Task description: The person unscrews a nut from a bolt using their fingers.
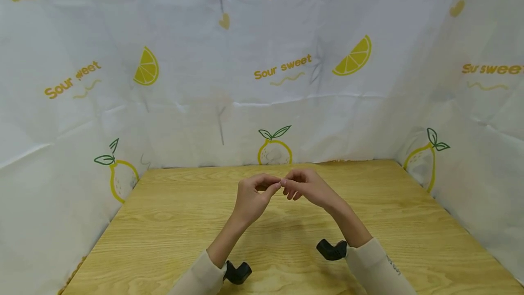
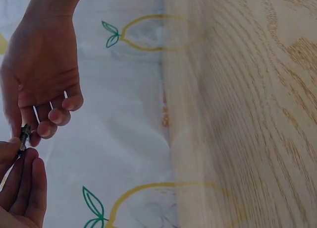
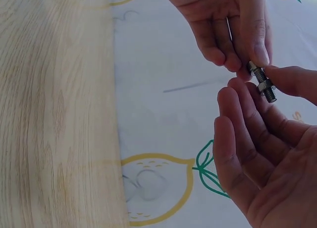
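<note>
Over the wooden table [image 1: 184, 222], both hands meet at the fingertips around a small metal bolt [image 3: 260, 76]. A nut [image 3: 266, 85] sits on its threaded shank, toward the free end. My left hand [image 1: 250, 199] pinches the bolt's head end between thumb and forefinger. With thumb and forefinger, my right hand [image 1: 311, 189] holds the bolt at the nut; its other fingers extend loosely, palm visible in the right wrist view. In the left wrist view the bolt [image 2: 24, 134] is small and dark, partly covered by fingertips. The head view hides it behind the fingers.
A white cloth [image 1: 184, 126] printed with lemons and lettering hangs behind the table and along both sides. Black angled mounts [image 1: 238, 272] stick out by both sleeve cuffs, low over the tabletop.
</note>
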{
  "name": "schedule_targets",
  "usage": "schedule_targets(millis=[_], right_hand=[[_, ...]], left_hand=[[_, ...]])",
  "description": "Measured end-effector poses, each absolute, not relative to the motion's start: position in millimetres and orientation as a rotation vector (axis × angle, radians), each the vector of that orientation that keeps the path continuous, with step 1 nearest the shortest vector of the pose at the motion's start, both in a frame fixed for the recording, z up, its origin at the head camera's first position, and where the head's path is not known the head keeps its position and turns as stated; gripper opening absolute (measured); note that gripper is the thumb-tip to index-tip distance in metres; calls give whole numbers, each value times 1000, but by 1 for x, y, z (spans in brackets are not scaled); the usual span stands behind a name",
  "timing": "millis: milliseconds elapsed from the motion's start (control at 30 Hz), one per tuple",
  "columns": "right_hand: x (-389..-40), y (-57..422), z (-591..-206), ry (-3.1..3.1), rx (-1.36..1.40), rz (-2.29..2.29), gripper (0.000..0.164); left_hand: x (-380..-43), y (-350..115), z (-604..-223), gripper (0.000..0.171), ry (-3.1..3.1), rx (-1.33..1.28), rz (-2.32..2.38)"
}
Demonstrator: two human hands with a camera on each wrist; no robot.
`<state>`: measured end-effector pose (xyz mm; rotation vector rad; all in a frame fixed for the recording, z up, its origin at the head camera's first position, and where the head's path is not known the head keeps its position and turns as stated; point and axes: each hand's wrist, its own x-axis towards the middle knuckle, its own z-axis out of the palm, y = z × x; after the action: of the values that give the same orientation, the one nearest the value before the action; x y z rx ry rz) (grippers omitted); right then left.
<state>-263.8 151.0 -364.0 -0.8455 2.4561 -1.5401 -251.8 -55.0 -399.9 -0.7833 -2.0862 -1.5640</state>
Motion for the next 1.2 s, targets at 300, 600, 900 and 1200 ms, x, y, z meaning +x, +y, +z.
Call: schedule_targets(millis=[300,600,900,1200], right_hand=[[-262,149,-363,2458,-834,-1612,20],[-260,149,-363,2459,-859,-1610,22],[-263,151,-364,2455,-852,-1577,28],[-262,152,-363,2434,-862,-1590,26]], left_hand=[[-252,-56,-400,7,-2089,-779,-1567],[-251,-56,-399,7,-2081,-783,-1586],[-251,-55,-400,7,-2083,-785,-1580],[-249,-54,-400,7,-2094,-791,-1572]])
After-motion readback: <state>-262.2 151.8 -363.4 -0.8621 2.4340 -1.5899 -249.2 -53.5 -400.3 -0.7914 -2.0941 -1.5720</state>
